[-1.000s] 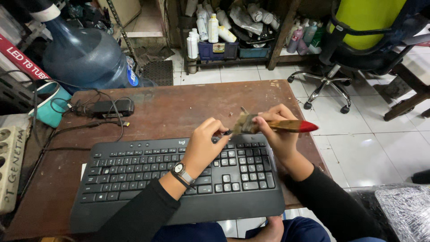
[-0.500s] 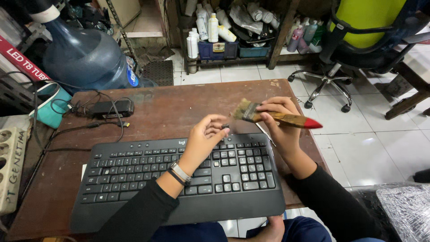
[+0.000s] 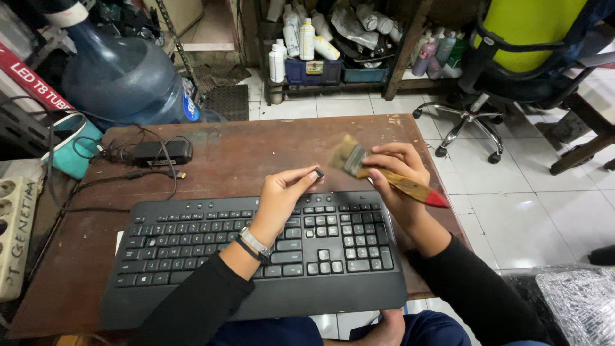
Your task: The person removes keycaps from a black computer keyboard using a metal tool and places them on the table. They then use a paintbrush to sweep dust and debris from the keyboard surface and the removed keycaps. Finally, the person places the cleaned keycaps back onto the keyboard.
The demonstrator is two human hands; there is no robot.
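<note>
Head view is showing the left hand (image 3: 277,195) pinching a small black keycap (image 3: 318,172) at its fingertips, lifting it above the black keyboard (image 3: 192,256), while the right hand (image 3: 397,176) is gripping a red-tipped paintbrush (image 3: 391,176), bristles angled toward the keycap for dusting.

Keyboard (image 3: 256,256) is sitting on the table (image 3: 256,147), adapter (image 3: 160,152) lying behind it at left, water jug (image 3: 122,80) and shelf (image 3: 333,70) standing beyond the table.
</note>
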